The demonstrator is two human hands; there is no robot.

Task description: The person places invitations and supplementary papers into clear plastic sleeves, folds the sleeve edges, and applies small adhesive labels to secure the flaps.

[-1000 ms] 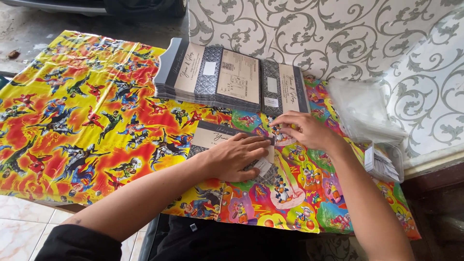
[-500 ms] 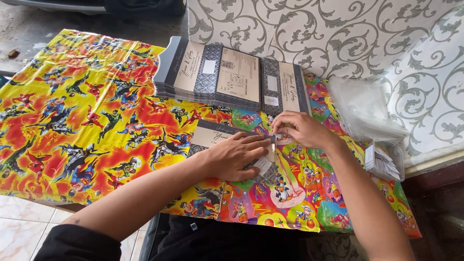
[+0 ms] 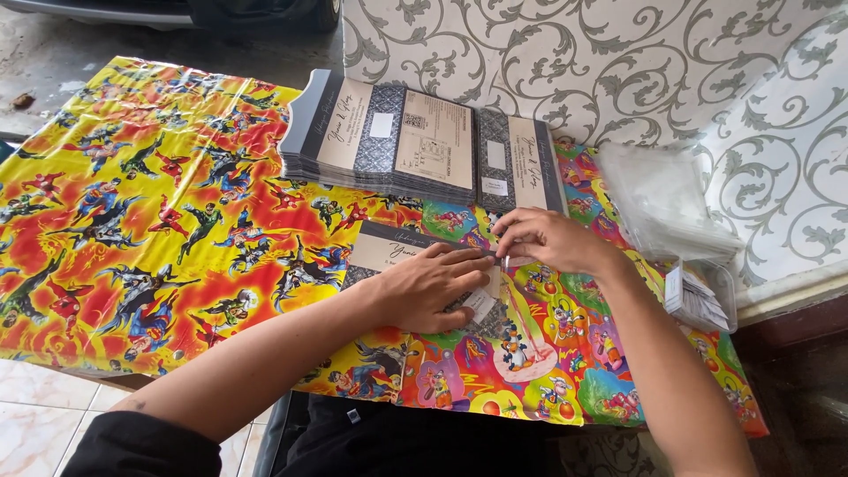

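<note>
Unmoved since earlier: left hand (image 3: 430, 288) flat, fingers spread, pressing card (image 3: 399, 253) at frame centre; right hand (image 3: 549, 241) pinches its edge. One card in work; stacks (image 3: 415, 141) wait, upper centre.

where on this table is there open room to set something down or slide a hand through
The widest free patch is the yellow cartoon cloth left of the card stacks and the left hand. A smaller strip lies near the front edge. It is crowded around the right hand, plastic sleeves and small box.
</note>
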